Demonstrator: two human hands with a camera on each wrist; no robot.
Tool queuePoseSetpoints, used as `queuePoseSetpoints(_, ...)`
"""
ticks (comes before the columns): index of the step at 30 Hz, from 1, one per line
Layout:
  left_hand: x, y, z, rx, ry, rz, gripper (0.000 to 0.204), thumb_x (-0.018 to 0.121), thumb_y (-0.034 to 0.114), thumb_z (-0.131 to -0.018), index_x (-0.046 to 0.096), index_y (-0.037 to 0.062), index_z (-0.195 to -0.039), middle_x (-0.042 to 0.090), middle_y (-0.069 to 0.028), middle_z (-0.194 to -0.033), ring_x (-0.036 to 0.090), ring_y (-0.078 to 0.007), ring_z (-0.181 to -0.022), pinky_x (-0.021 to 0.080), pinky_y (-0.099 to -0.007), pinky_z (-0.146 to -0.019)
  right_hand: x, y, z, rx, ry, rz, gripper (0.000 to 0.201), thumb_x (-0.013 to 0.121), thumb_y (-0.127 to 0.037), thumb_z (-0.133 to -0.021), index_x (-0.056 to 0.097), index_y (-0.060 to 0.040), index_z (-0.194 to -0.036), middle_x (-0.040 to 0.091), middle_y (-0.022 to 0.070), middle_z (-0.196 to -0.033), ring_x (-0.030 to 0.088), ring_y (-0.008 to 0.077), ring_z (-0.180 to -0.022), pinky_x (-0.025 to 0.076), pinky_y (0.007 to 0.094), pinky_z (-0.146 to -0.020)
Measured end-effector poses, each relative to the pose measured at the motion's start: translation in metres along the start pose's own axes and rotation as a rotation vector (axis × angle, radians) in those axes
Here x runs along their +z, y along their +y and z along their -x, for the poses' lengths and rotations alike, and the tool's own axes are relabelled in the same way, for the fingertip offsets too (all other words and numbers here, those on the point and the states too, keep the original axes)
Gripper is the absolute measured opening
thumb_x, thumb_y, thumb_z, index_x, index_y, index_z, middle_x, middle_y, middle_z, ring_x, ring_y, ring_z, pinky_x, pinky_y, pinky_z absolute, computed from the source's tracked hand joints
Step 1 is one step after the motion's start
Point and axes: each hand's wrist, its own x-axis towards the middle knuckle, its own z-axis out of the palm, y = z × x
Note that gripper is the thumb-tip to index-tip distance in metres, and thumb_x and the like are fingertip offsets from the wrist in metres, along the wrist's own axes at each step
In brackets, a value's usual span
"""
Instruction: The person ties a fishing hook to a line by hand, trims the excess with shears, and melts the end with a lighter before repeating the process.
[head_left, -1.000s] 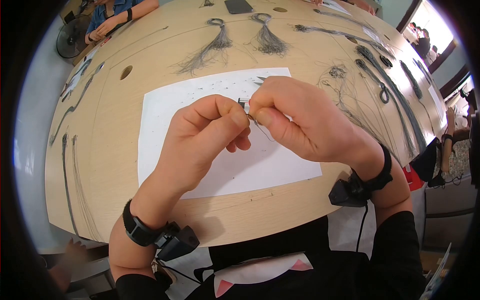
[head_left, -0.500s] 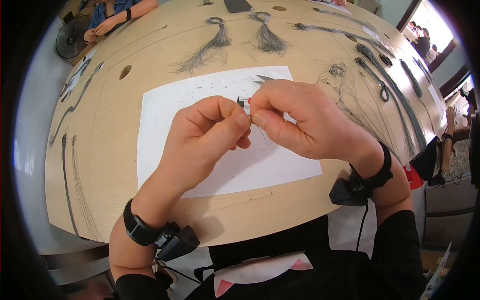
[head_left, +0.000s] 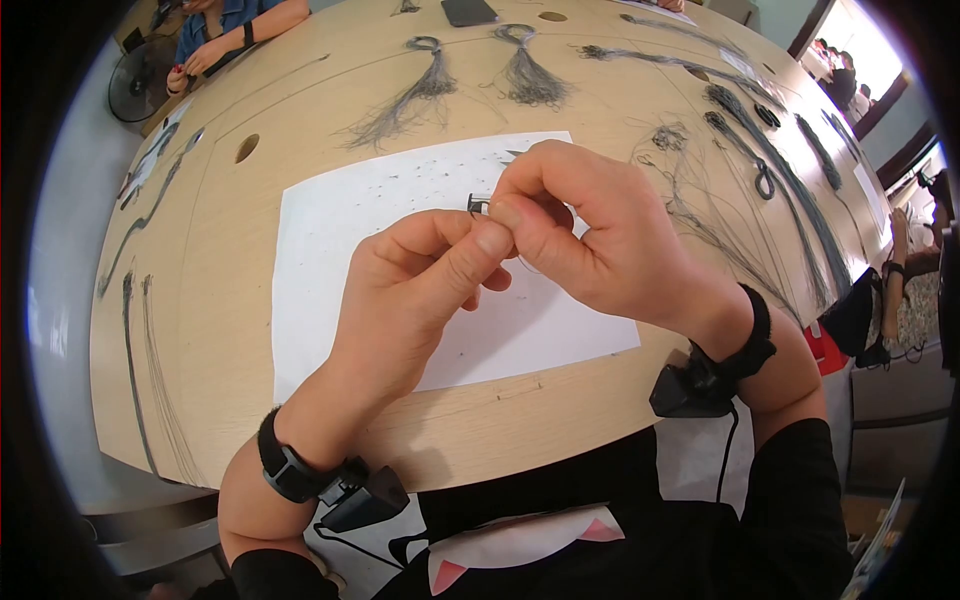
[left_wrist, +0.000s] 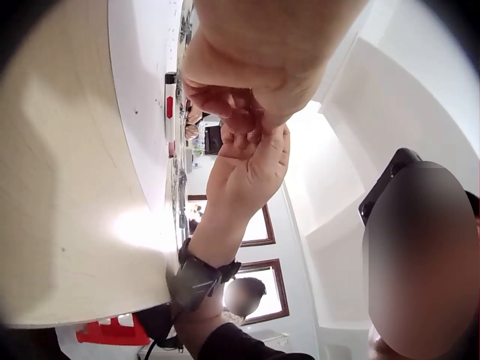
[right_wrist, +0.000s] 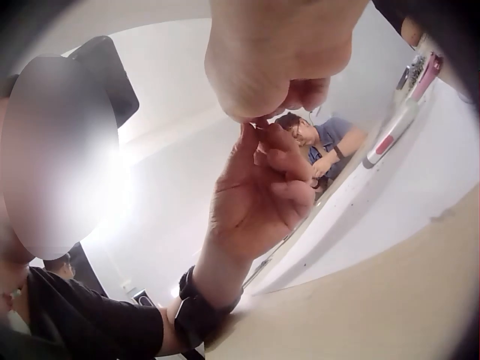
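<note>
Over the white paper (head_left: 340, 290), my left hand (head_left: 420, 270) and right hand (head_left: 610, 235) meet, thumb tips and fingertips pinched together. Between them they hold a thin dark cord (head_left: 528, 266), whose loose end curves down below the fingers. The pinched part is hidden by the fingertips. Just behind the hands lies a small white object with a black end (head_left: 478, 203); a red patch shows on this white object (right_wrist: 390, 139) in the right wrist view. Blade tips of scissors (head_left: 512, 155) poke out behind the right hand.
Grey cord bundles (head_left: 532, 80) lie at the back of the table, and more cords (head_left: 770, 180) spread along the right. Loose strands (head_left: 165, 380) lie at left. Small dark bits dot the paper. Another person (head_left: 225, 40) sits across at the far left.
My hands have come closer together, the left moving slightly right and down, so the cord between the fingertips is now covered. The white object's red patch is now hidden in the head view.
</note>
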Motion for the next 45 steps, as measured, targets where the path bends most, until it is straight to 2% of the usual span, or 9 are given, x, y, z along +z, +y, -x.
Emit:
queuePoseSetpoints(3, 0.001, -0.001, -0.001, 0.022, 0.010, 0.001, 0.014, 0.056, 0.018, -0.081, 0.059, 0.0044, -0.084, 0.059, -0.0022, -0.078, 0.054, -0.0099, -0.068, 0.038, -0.0207, -0.057, 0.000, -0.003, 0.000, 0.035, 0.013, 0.012, 0.011, 0.055, -0.008, -0.076, 0.048, -0.0008, -0.072, 0.053, 0.0101, -0.064, 0.053, 0.0237, -0.058, 0.041, 0.0292, -0.050)
queuePoseSetpoints(7, 0.001, 0.000, 0.000, 0.001, 0.006, 0.054, 0.012, 0.055, 0.016, -0.080, 0.059, 0.0047, -0.082, 0.059, -0.0027, -0.078, 0.053, -0.0100, -0.067, 0.038, -0.0212, -0.057, 0.002, 0.004, 0.000, -0.094, 0.004, 0.104, 0.004, 0.051, -0.005, -0.078, 0.051, -0.0016, -0.077, 0.049, 0.0039, -0.064, 0.045, 0.0128, -0.053, 0.038, 0.0233, -0.048)
queuePoseSetpoints(10, 0.000, 0.000, 0.000, -0.030, -0.002, 0.099, 0.011, 0.053, 0.015, -0.080, 0.057, 0.0050, -0.080, 0.059, -0.0038, -0.080, 0.053, -0.0099, -0.067, 0.038, -0.0210, -0.057, 0.003, 0.005, 0.000, -0.169, 0.013, 0.135, 0.005, 0.049, -0.006, -0.079, 0.050, -0.0017, -0.079, 0.048, 0.0048, -0.065, 0.046, 0.0151, -0.055, 0.039, 0.0254, -0.051)
queuePoseSetpoints(12, 0.000, 0.001, -0.001, -0.077, -0.025, 0.177, 0.011, 0.052, 0.016, -0.080, 0.056, 0.0053, -0.080, 0.059, -0.0050, -0.080, 0.053, -0.0099, -0.066, 0.037, -0.0208, -0.058, 0.003, 0.003, -0.001, -0.107, 0.006, 0.099, 0.008, 0.051, -0.008, -0.079, 0.047, -0.0018, -0.076, 0.052, 0.0102, -0.064, 0.053, 0.0258, -0.059, 0.041, 0.0313, -0.052)
queuePoseSetpoints(18, 0.003, 0.003, -0.002, -0.078, 0.021, 0.127, 0.016, 0.044, 0.019, -0.084, 0.050, 0.0051, -0.081, 0.054, -0.0056, -0.076, 0.051, -0.0123, -0.062, 0.038, -0.0221, -0.054, 0.002, 0.000, 0.000, 0.136, 0.060, -0.188, 0.011, 0.050, -0.011, -0.081, 0.052, -0.0010, -0.076, 0.055, 0.0086, -0.064, 0.054, 0.0169, -0.057, 0.041, 0.0254, -0.052)
queuePoseSetpoints(24, 0.001, 0.000, -0.002, -0.064, -0.039, 0.051, 0.015, 0.046, 0.019, -0.085, 0.051, 0.0054, -0.081, 0.054, -0.0036, -0.074, 0.052, -0.0116, -0.063, 0.039, -0.0217, -0.055, 0.000, -0.003, 0.002, 0.148, -0.015, -0.094, 0.009, 0.052, -0.008, -0.080, 0.053, 0.0010, -0.078, 0.052, 0.0028, -0.065, 0.048, 0.0084, -0.058, 0.040, 0.0210, -0.055)
queuePoseSetpoints(33, 0.001, -0.004, -0.002, 0.177, 0.023, -0.181, 0.017, 0.056, 0.016, -0.082, 0.058, 0.0008, -0.089, 0.059, -0.0034, -0.080, 0.053, -0.0081, -0.069, 0.040, -0.0180, -0.058, -0.001, -0.004, 0.000, 0.131, 0.002, -0.073, 0.009, 0.056, -0.008, -0.077, 0.053, 0.0006, -0.077, 0.051, 0.0022, -0.064, 0.046, 0.0087, -0.057, 0.040, 0.0209, -0.053)
queuePoseSetpoints(40, -0.001, 0.001, -0.001, 0.108, 0.051, -0.125, 0.016, 0.055, 0.015, -0.082, 0.057, 0.0008, -0.089, 0.059, -0.0043, -0.080, 0.052, -0.0081, -0.070, 0.039, -0.0184, -0.057, 0.003, -0.006, 0.001, 0.160, 0.036, -0.291, 0.012, 0.057, -0.011, -0.079, 0.054, 0.0008, -0.080, 0.053, 0.0029, -0.069, 0.050, 0.0096, -0.061, 0.041, 0.0215, -0.056)
queuePoseSetpoints(45, -0.013, 0.009, -0.010, 0.166, 0.167, 0.230, 0.016, 0.050, 0.016, -0.084, 0.053, 0.0035, -0.093, 0.057, -0.0042, -0.087, 0.054, -0.0109, -0.078, 0.041, -0.0187, -0.057, 0.001, 0.004, 0.001, 0.098, -0.112, 0.131, 0.012, 0.057, -0.010, -0.079, 0.058, 0.0006, -0.083, 0.057, 0.0052, -0.068, 0.053, 0.0099, -0.057, 0.042, 0.0213, -0.052)
